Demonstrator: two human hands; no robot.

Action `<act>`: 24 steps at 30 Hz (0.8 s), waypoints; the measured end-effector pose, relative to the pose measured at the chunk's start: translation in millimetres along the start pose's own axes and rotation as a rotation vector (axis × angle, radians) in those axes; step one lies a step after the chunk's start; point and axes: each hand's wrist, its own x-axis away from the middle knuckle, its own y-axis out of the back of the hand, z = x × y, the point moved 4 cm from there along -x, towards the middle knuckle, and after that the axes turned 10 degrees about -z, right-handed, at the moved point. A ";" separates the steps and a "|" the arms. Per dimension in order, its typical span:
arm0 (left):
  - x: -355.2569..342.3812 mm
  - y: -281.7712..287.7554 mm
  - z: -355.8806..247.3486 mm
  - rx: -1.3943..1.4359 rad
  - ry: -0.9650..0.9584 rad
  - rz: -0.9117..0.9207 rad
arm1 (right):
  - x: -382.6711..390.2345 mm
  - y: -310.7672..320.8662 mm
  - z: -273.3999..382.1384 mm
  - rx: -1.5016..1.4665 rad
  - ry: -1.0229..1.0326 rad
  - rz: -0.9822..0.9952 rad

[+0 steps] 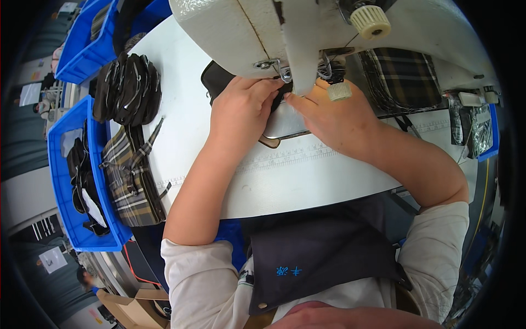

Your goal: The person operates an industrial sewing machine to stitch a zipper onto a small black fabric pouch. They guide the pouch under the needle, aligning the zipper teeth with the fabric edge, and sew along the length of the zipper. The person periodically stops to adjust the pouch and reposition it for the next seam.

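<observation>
A black fabric piece point(216, 78) lies on the white table under the head of a sewing machine point(230, 33). My left hand point(241, 107) pinches its edge just left of the presser foot, thumb and fingers close together. On the other side, my right hand point(342, 112) has its thumb near the needle area and its fingers curled over the work. The machine head hides part of those fingers and the stitching spot. Between my hands shows a shiny metal plate point(287, 122), with a small tan-edged tab point(269, 142) below it.
Dark zippered pouches point(129, 90) are piled at the left, above plaid fabric pieces point(129, 178) hanging over the table edge. A blue bin point(57, 181) stands beyond them. Plaid panels point(402, 79) are stacked at the right, near dark scissors point(408, 126) and plastic packets point(479, 129).
</observation>
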 end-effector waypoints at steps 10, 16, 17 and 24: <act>3.3 11.8 -3.2 0.079 0.009 0.058 | 2.6 -1.9 -3.1 0.018 0.007 -0.033; 1.7 22.2 -5.2 0.067 0.120 0.168 | 0.1 3.2 -0.6 0.035 -0.019 0.005; 1.9 22.5 -5.6 0.086 0.140 0.167 | -0.3 3.8 -0.5 0.043 -0.017 0.007; 8.6 20.2 4.6 0.347 0.392 0.231 | 1.0 3.3 2.0 0.017 0.015 0.055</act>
